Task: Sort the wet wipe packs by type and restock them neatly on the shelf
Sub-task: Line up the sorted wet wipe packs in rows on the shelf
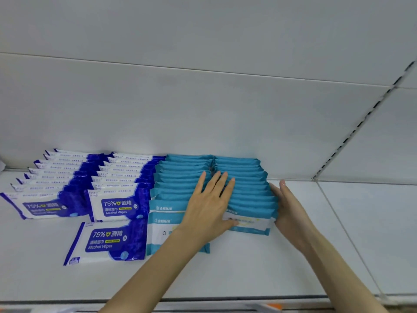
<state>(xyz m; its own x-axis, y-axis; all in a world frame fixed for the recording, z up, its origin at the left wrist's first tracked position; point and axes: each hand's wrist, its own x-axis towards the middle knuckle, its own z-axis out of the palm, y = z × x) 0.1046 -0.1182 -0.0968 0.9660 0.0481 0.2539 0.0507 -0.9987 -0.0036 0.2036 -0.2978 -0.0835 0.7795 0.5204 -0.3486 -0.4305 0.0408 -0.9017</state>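
On the white shelf point(248, 272), two overlapping rows of dark blue alcohol wipe packs point(67, 177) lie at the left. One more blue alcohol pack point(106, 241) lies alone in front of them. Two rows of teal wipe packs point(178, 177) fill the middle. My left hand point(209, 204) lies flat, fingers spread, on top of the teal rows where they meet. My right hand point(286, 204) presses its palm and fingers against the right ends of the right teal row point(248, 193). Neither hand grips a pack.
The shelf's white back wall point(203, 109) rises behind the packs. A slotted upright point(361, 123) divides this bay from the shelf board point(372, 222) at the right. The shelf's front edge point(203, 300) runs along the bottom of the view.
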